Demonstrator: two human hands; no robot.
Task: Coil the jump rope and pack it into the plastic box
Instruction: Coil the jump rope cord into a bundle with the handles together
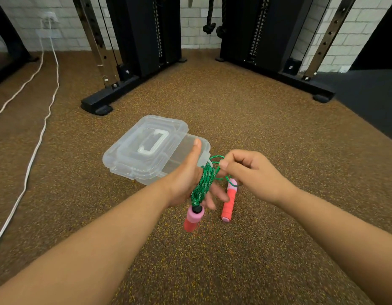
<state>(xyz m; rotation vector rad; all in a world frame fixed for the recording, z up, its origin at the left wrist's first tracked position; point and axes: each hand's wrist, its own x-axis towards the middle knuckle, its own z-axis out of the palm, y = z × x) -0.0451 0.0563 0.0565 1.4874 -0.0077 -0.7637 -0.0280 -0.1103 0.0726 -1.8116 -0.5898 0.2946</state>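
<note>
the left hand (186, 183), thumb up and fingers extended, wears coils of green braided jump rope (203, 183), the right hand (245, 172) pinching its strand beside the clear plastic box (190, 155).

Green braided jump rope (205, 183) wound around left hand (186, 183); right hand (250, 172) right of it; clear lidded plastic box (146, 150) behind, on speckled rubber floor (234, 117).
</note>
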